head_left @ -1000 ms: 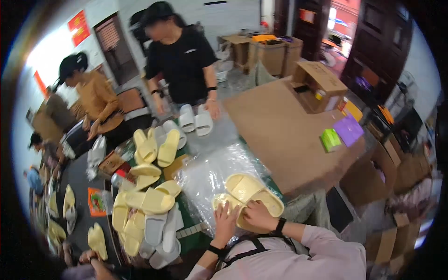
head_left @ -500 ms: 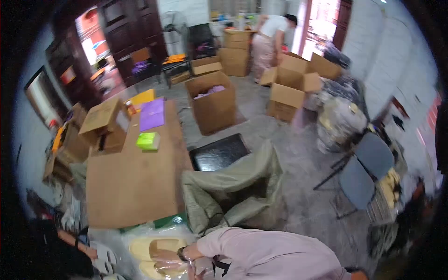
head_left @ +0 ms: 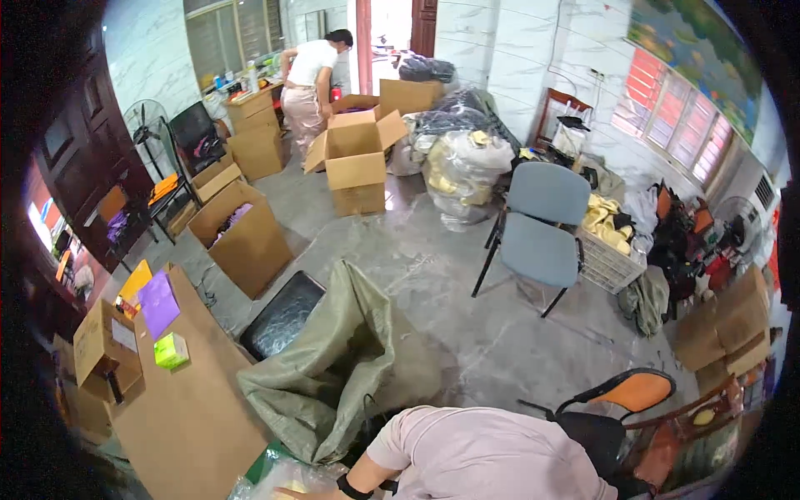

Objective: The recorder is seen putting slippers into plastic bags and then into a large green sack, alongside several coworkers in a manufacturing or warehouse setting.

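Observation:
Neither of my hands shows. Close at the lower edge bends a co-worker in a pale pink shirt (head_left: 492,454); the head is hidden. The co-worker's bare forearm (head_left: 371,475), with a black band at the wrist, reaches left onto clear plastic wrapping (head_left: 287,473). Something pale yellow lies there, mostly cut off by the picture's edge. Just behind stands a large grey-green woven sack (head_left: 333,375), its mouth gaping. Left of the sack is a table topped with brown cardboard (head_left: 183,400), bearing a purple packet (head_left: 158,302), a green-and-white box (head_left: 172,351) and a carton (head_left: 107,346).
Open cartons (head_left: 242,258) (head_left: 357,171) stand on the grey floor, and a person in white (head_left: 310,79) leans over farther back. Bulky plastic bags (head_left: 467,175), a grey chair (head_left: 542,225) and a white crate (head_left: 604,258) fill the right side. An orange-backed chair (head_left: 629,390) stands nearer.
My view has swung right, so the room has shifted left. The pale yellow slippers under the co-worker's hands have mostly left the picture, as have another forearm and white slippers at lower left.

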A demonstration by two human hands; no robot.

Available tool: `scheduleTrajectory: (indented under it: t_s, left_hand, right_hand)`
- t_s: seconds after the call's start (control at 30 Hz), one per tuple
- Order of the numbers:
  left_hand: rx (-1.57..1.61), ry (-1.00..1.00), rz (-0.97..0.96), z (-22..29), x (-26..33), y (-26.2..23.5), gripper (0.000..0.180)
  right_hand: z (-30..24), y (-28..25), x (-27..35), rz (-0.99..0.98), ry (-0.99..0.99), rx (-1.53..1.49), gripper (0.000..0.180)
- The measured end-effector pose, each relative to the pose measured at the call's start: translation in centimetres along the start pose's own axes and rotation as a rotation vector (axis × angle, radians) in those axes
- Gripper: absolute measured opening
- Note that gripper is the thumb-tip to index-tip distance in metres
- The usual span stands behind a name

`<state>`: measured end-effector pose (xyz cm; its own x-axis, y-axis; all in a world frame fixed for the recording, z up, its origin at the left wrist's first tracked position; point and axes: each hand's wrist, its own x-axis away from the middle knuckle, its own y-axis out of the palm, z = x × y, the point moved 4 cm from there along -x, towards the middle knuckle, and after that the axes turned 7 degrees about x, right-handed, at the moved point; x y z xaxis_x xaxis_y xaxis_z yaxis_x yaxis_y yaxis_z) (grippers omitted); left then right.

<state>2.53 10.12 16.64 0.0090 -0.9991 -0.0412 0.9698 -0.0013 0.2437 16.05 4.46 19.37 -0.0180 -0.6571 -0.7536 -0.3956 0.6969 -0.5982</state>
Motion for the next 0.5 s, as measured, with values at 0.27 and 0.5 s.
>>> scheduleTrajectory:
  t_s: [0.27,0.5]
  left_hand:
    - [-0.233,0.366,-0.021,-6.8,-2.7,-1.4,0.044]
    - [-0.46,0.35,0.097,-10.9,-2.8,-8.7,0.052]
  right_hand:
    - [4.5,11.6,1.7,-0.26,0.659,-0.312,0.022]
    - [9.1,1.9,-3.4,0.285,0.523,-0.267,0.027]
